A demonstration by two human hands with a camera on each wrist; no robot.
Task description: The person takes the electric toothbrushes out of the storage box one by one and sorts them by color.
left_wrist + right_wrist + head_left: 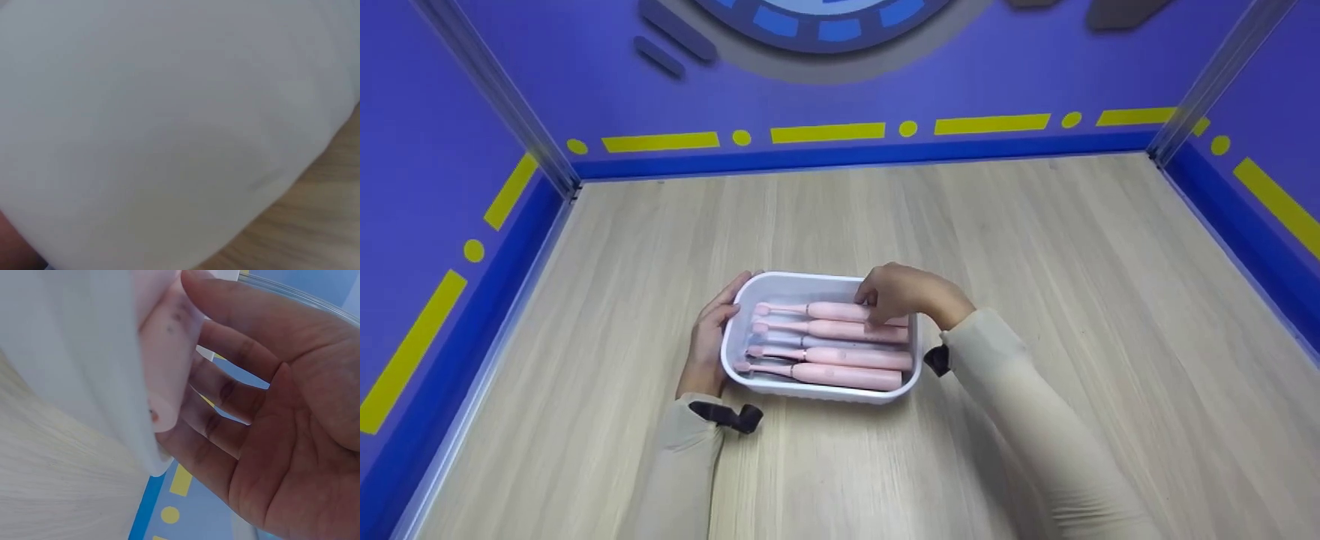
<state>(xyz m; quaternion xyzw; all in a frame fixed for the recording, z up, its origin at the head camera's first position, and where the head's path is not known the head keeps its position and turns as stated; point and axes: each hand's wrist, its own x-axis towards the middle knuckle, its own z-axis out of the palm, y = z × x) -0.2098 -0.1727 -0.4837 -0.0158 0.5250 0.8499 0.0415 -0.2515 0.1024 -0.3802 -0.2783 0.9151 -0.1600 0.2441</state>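
Note:
A white plastic bin (810, 288) holds several electric toothbrushes lying side by side, heads to the left. Most are pink; a pale lavender one (832, 343) lies among them. My left hand (709, 341) grips the bin's left end, thumb on the rim and fingers along the outside. In the left wrist view the bin's blank wall (169, 112) fills most of the picture. Over the back right corner, my right hand (904, 291) pinches the handle of the farthest pink toothbrush (836, 310). The right wrist view has its handle (169, 354) between thumb and curled fingers.
The bin stands on a light wood-grain table (840, 465). Blue-purple panels (840, 97) with yellow marks wall in the back and both sides. A black wrist mount (727, 415) on the left sleeve sits close to the bin's front left corner.

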